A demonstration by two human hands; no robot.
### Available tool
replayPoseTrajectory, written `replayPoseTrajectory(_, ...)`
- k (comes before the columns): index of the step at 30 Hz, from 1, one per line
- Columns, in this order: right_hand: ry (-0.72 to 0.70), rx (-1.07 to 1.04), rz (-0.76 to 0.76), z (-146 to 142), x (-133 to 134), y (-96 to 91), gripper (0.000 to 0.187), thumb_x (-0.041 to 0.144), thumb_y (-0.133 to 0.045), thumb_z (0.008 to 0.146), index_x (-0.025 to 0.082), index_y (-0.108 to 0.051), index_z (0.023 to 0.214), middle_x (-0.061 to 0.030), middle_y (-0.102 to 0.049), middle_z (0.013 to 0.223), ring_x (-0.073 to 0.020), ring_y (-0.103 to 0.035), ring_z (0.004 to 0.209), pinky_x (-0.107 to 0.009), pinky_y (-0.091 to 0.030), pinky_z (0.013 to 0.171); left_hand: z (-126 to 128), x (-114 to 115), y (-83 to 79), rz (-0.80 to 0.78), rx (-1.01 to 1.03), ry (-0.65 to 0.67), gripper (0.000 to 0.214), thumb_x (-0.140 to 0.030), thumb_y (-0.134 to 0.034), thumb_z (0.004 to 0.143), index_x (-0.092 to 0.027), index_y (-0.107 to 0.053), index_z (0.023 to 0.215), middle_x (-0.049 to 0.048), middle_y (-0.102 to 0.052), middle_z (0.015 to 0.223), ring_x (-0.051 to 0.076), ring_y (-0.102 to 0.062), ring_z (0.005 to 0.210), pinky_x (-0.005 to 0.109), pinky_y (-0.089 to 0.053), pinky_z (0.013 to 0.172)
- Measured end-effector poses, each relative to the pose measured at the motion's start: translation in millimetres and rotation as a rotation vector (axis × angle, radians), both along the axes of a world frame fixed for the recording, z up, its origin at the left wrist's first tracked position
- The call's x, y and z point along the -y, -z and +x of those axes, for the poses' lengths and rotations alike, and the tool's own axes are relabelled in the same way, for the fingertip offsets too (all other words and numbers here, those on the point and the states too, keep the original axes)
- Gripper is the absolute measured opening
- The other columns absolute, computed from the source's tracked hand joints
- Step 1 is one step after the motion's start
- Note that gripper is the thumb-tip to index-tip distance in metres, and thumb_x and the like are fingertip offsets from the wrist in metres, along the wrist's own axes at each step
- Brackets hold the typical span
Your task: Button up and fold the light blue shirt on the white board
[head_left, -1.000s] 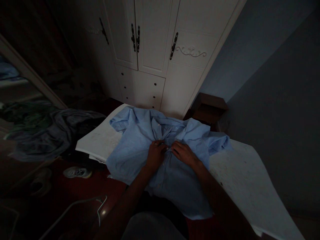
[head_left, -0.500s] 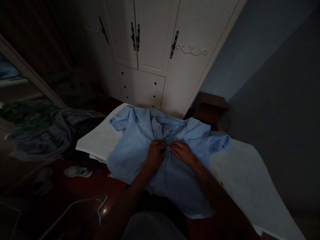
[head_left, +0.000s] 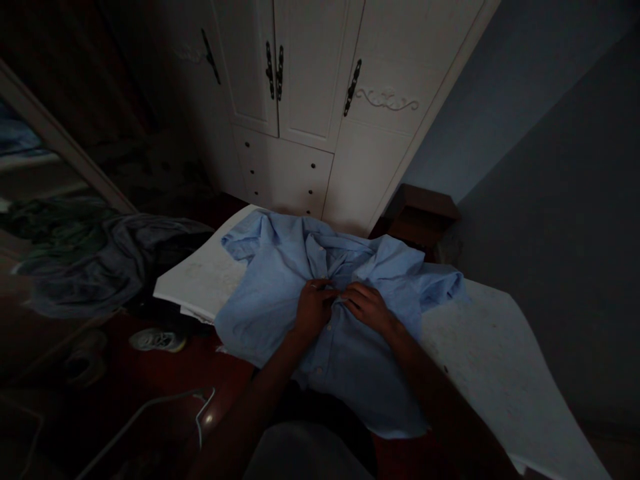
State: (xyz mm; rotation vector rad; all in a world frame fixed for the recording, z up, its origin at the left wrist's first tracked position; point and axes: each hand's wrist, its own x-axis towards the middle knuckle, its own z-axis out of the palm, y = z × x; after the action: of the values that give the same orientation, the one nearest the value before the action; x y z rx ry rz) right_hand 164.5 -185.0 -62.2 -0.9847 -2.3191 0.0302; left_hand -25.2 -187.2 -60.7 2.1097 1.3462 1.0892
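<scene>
Looking down through the head view, finds both hands together on the blue shirt (head_left: 273,293), spread front-up over the near-left end of the white counter (head_left: 485,360), with hem draped off the near edge toward the body and collar away toward the wardrobe (head_left: 310,80). Runs the shirt's long axis, and the button line with it, from near to far, straight out from the chest. Sets the left hand (head_left: 313,309) just left of that line and the right hand (head_left: 369,308) just right of it, fingertips all but touching, a little below the collar. Shows each grip closed on a fold of cloth at the front opening, one edge apiece; cannot tell in the dim light whether a button sits between the fingers. Puts neither hand nearer: both level with the same spot, with more buttons toward the body, below the wrists. Leaves a grey heap of clothes (head_left: 115,260), a shoe (head_left: 157,340) and a white hanger (head_left: 197,407) off to the left, well apart from the shirt.
</scene>
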Motion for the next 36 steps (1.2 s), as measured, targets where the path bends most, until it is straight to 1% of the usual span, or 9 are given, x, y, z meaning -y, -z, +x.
replayPoseTrajectory(4, -0.012, 0.003, -0.016, 0, 0, -1.7, 0.019, 0.023, -0.049, 0.097, 0.022, -0.068, 0.096, -0.0070, -0.068, 0.093, -0.0175, -0.065, 0.085, -0.030, -0.055, 0.076, 0, -1, 0.6, -0.020, 0.023, -0.020, 0.027, -0.007, -0.061, 0.084, -0.025, -0.077, 0.095, 0.0060, -0.071, 0.110, 0.021, -0.060, 0.106, 0.039, -0.050, 0.096)
replayPoseTrajectory(9, -0.026, 0.026, 0.004, -1, -1, -3.0, 0.021, 0.025, -0.047, 0.099, 0.020, -0.067, 0.094, -0.0070, -0.067, 0.090, -0.0166, -0.065, 0.081, -0.029, -0.055, 0.074, 0, -2, 2.8, -0.035, 0.064, -0.034, 0.018, -0.014, -0.063, 0.086, -0.023, -0.077, 0.092, 0.0064, -0.072, 0.107, 0.021, -0.062, 0.105, 0.039, -0.050, 0.096)
replayPoseTrajectory(17, 0.023, 0.031, -0.004, -1, -2, -1.7, 0.019, 0.027, -0.052, 0.097, 0.021, -0.069, 0.096, -0.0081, -0.069, 0.092, -0.0185, -0.065, 0.083, -0.031, -0.055, 0.075, 1, -2, -2.0, -0.029, 0.023, 0.005, 0.022, -0.013, -0.059, 0.087, -0.024, -0.077, 0.093, 0.0059, -0.073, 0.106, 0.021, -0.063, 0.102, 0.040, -0.051, 0.094)
replayPoseTrajectory(21, 0.039, -0.024, 0.001, 1, -3, -0.3, 0.018, 0.028, -0.055, 0.096, 0.022, -0.071, 0.099, -0.0076, -0.070, 0.093, -0.0180, -0.066, 0.083, -0.031, -0.056, 0.075, 0, -1, -5.9, -0.009, 0.005, 0.041, 0.025, -0.012, -0.055, 0.086, -0.021, -0.076, 0.095, 0.0067, -0.074, 0.102, 0.021, -0.064, 0.099, 0.039, -0.050, 0.093)
replayPoseTrajectory(24, 0.051, -0.040, -0.024, 1, -4, 1.5, 0.018, 0.027, -0.056, 0.095, 0.023, -0.072, 0.104, -0.0072, -0.071, 0.094, -0.0181, -0.067, 0.084, -0.031, -0.057, 0.076, -1, 2, -9.7, -0.009, -0.011, 0.068, 0.027, -0.011, -0.053, 0.084, -0.020, -0.075, 0.098, 0.0054, -0.074, 0.102, 0.021, -0.063, 0.101, 0.040, -0.049, 0.095)
replayPoseTrajectory(27, 0.046, -0.034, -0.026, 2, -5, 2.9, 0.019, 0.026, -0.057, 0.093, 0.024, -0.071, 0.106, -0.0072, -0.071, 0.095, -0.0183, -0.067, 0.084, -0.031, -0.057, 0.076, -1, 3, -12.7, -0.022, -0.034, 0.096, 0.024, -0.019, -0.057, 0.084, -0.021, -0.074, 0.101, 0.0045, -0.074, 0.104, 0.023, -0.063, 0.104, 0.041, -0.047, 0.097)
replayPoseTrajectory(29, 0.033, -0.032, -0.016, 2, -6, 3.5, 0.019, 0.026, -0.058, 0.093, 0.023, -0.072, 0.106, -0.0071, -0.072, 0.093, -0.0184, -0.067, 0.084, -0.032, -0.057, 0.076, 0, 4, -13.3, -0.029, -0.048, 0.094, 0.022, -0.028, -0.063, 0.084, -0.021, -0.073, 0.103, 0.0048, -0.074, 0.105, 0.024, -0.062, 0.105, 0.041, -0.046, 0.097)
replayPoseTrajectory(31, 0.021, -0.039, -0.007, 2, -6, 4.0, 0.018, 0.028, -0.060, 0.092, 0.022, -0.072, 0.104, -0.0074, -0.072, 0.092, -0.0184, -0.067, 0.082, -0.032, -0.057, 0.075, 0, 3, -12.2, -0.038, -0.063, 0.085, 0.022, -0.032, -0.066, 0.083, -0.022, -0.074, 0.102, 0.0054, -0.074, 0.105, 0.025, -0.062, 0.106, 0.042, -0.046, 0.097)
replayPoseTrajectory(36, 0.019, -0.029, -0.036, 2, -7, 5.2, 0.016, 0.029, -0.061, 0.092, 0.024, -0.073, 0.101, -0.0062, -0.072, 0.090, -0.0178, -0.067, 0.081, -0.032, -0.056, 0.075, -1, 0, -5.6, -0.030, -0.098, 0.120, 0.020, -0.024, -0.062, 0.088, -0.024, -0.073, 0.106, 0.0057, -0.073, 0.105, 0.023, -0.062, 0.106, 0.041, -0.046, 0.096)
